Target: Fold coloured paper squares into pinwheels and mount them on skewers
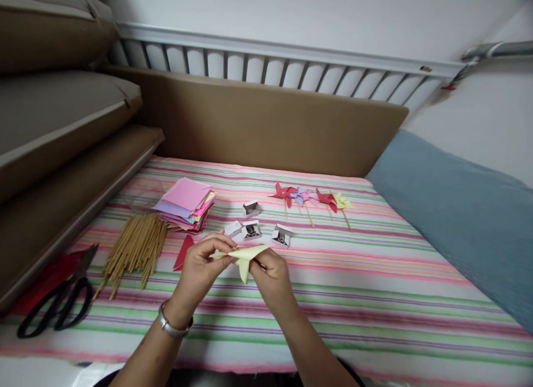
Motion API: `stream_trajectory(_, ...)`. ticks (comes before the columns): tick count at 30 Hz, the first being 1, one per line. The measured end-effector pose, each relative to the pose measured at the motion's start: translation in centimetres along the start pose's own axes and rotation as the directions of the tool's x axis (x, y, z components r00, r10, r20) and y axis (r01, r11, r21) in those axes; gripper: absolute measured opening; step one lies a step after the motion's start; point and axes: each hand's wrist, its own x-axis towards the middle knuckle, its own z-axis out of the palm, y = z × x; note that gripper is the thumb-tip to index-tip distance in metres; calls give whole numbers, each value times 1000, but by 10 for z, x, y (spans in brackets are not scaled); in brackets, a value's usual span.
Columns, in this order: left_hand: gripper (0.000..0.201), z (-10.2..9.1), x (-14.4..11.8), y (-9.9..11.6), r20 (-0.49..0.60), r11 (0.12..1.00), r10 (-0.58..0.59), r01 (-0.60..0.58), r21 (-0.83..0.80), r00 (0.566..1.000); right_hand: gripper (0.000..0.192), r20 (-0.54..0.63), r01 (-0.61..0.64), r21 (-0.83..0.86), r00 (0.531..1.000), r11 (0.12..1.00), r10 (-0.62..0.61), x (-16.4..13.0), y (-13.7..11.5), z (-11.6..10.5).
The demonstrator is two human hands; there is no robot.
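Between my two hands is a pale yellow paper pinwheel [244,255] with folded blades, held above the striped cloth. My left hand [204,259], with a silver bracelet at the wrist, pinches its left side; a small thing at those fingertips is too tiny to make out. On the other side, my right hand [271,273] grips the paper, its fingertips partly hidden behind a blade. Just beyond the hands stand small white boxes, one [251,230] and another [282,236] holding shiny metal bits. A red paper piece [183,252] lies left of my left hand.
Wooden sticks [135,245] lie piled at the left, near black-handled scissors [62,303] and red material [41,284]. Behind them is a stack of coloured paper squares [187,195]. Several finished pinwheels [306,196] lie at the back right. Cushions [62,120] rise at the left edge.
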Motion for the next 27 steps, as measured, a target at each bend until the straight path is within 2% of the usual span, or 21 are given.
stream_trajectory(4, 7, 2, 1, 0, 18, 1000, -3, 3, 7, 1000, 24, 22, -9, 8, 1000, 1000, 9, 2, 0, -4)
stream_trajectory(13, 8, 1, 2, -8, 42, 1000, -17, 16, 23, 999, 26, -42, -126, 83, 991, 989, 130, 4, 1, 0)
stream_trajectory(27, 7, -4, -1, -22, 31, 999, -32, 32, 28, 999, 26, -72, -121, 106, 989, 987, 129, 4, -3, 3)
